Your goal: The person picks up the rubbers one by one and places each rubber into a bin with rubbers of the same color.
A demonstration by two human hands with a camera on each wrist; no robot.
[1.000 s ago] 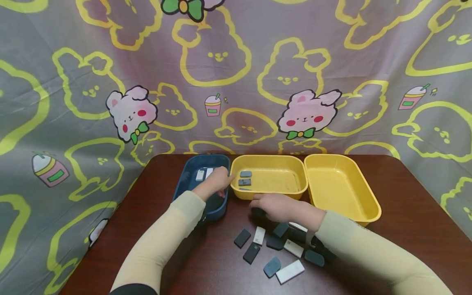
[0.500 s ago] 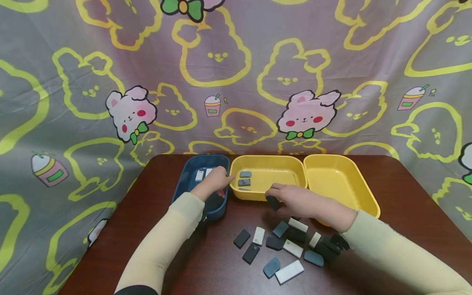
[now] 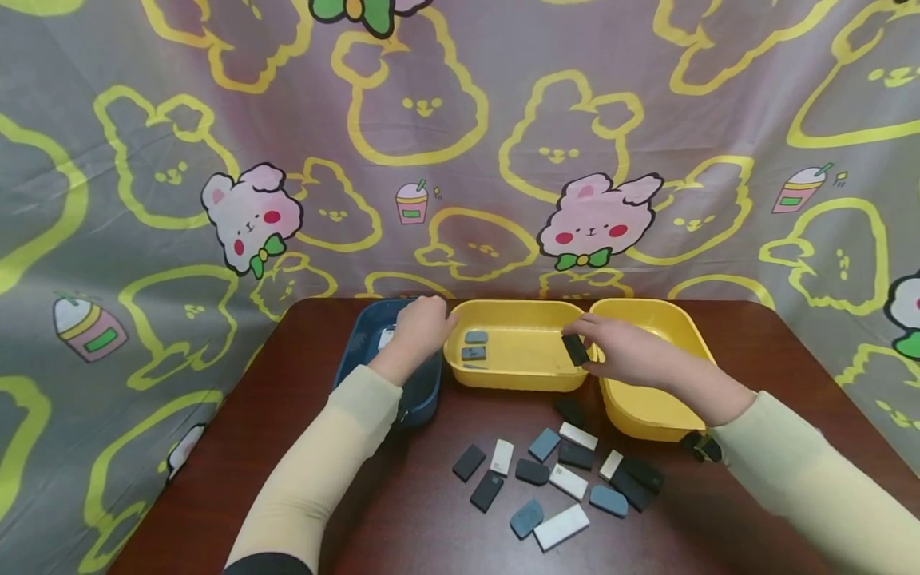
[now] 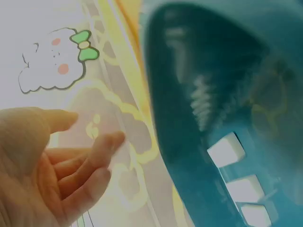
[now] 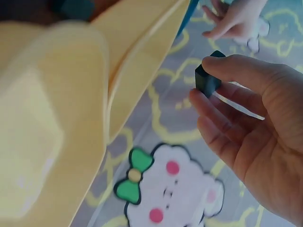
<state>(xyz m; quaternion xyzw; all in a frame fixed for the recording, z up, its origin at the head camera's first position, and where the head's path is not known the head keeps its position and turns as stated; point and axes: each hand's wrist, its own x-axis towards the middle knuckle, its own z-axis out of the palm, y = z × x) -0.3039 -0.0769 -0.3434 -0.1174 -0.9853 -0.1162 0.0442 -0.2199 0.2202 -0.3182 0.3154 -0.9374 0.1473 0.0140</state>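
Observation:
My right hand (image 3: pixel 632 351) pinches a small black eraser (image 3: pixel 574 350) between thumb and fingers, above where the two yellow bins meet. In the right wrist view, the black eraser (image 5: pixel 208 78) sticks up from the fingertips, clear of the bin rims. My left hand (image 3: pixel 422 323) is over the back of the blue bin (image 3: pixel 348 359). Its fingers are loosely bent with nothing between them, as the left wrist view of the hand (image 4: pixel 61 165) shows. White erasers (image 4: pixel 246 189) lie in a row inside the blue bin; my left arm partly hides them in the head view.
The middle yellow bin (image 3: pixel 532 382) holds a few blue-grey erasers (image 3: pixel 474 353) at its left side. To its right stands another yellow bin (image 3: pixel 647 427). Several black, white and blue-grey erasers (image 3: pixel 568 481) lie scattered on the brown table (image 3: pixel 417 519). A patterned curtain (image 3: pixel 489 160) hangs behind.
My right hand has carried the black eraser up and to the right, from the table before the middle bin. My left hand has risen out of the blue bin.

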